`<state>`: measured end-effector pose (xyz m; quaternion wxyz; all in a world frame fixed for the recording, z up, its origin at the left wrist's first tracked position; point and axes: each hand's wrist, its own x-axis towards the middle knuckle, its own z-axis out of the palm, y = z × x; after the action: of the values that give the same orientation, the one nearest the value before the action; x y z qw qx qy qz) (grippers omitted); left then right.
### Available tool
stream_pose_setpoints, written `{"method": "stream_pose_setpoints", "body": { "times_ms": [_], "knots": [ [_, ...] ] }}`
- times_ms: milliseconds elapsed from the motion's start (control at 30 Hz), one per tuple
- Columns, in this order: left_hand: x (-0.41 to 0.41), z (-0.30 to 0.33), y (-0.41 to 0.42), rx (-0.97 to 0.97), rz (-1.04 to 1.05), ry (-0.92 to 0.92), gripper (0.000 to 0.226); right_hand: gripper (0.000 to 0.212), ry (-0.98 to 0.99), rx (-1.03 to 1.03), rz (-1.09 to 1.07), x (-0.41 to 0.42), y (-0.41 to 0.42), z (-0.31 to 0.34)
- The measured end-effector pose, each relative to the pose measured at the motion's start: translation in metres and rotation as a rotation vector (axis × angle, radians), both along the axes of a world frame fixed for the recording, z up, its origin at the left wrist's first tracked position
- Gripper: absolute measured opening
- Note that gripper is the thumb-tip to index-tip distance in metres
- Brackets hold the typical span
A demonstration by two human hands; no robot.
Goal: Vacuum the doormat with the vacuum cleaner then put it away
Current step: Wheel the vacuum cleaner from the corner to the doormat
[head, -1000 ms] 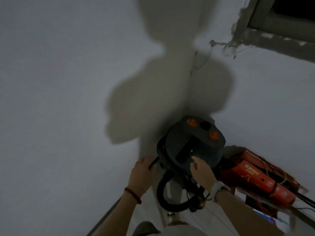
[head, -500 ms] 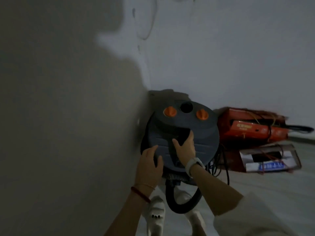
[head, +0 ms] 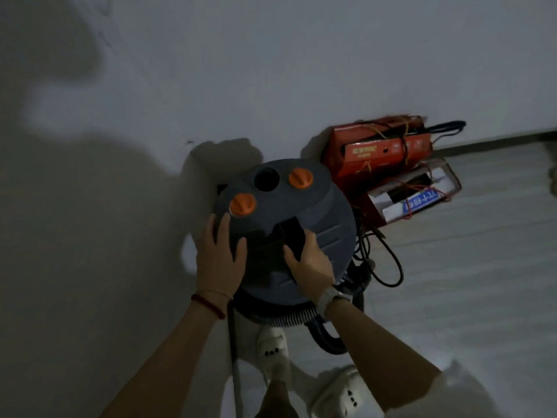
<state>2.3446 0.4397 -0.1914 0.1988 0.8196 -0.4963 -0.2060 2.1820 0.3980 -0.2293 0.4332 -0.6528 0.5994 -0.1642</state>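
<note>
**Setting the vacuum into its corner**

Steadying the load matters most here. The right hand (head: 310, 260) curls its fingers into the dark handle slot on the lid and grips it; the left hand (head: 218, 254) lies flat against the left side of the lid, fingers straight, pressing rather than holding. That pairing looks sound: one hand carries, the other guides.

The vacuum (head: 289, 224) sits close in the corner, its far edge against the wall (head: 271, 70), just left of the red boxes (head: 382, 155) stacked to the far right. Whether its base rests on the floor (head: 467, 282) I cannot tell; the drum hides it.

To finish well, I judge the drum should go down level, not dropped, with the guiding hand keeping it off the wall. The hose (head: 322, 333) loops on the near side, close to the feet, and the cord (head: 388, 267) trails on the right beside the boxes; both likely want tucking in so nothing snags or trips. No doormat is in view, so the vacuuming seems done and only the stowing remains.
</note>
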Motion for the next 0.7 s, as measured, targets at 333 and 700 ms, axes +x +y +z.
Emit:
{"method": "stream_pose_setpoints", "body": {
  "times_ms": [333,700],
  "knots": [
    [-0.126,-0.055,0.06,0.038,-0.55,-0.217,0.068,0.058,0.289,-0.298,0.101,-0.178,0.072,0.001],
    [-0.34,-0.057,0.104,-0.063,-0.621,-0.163,0.064,0.062,0.47,-0.171,0.151,-0.386,0.095,0.012]
  ]
}}
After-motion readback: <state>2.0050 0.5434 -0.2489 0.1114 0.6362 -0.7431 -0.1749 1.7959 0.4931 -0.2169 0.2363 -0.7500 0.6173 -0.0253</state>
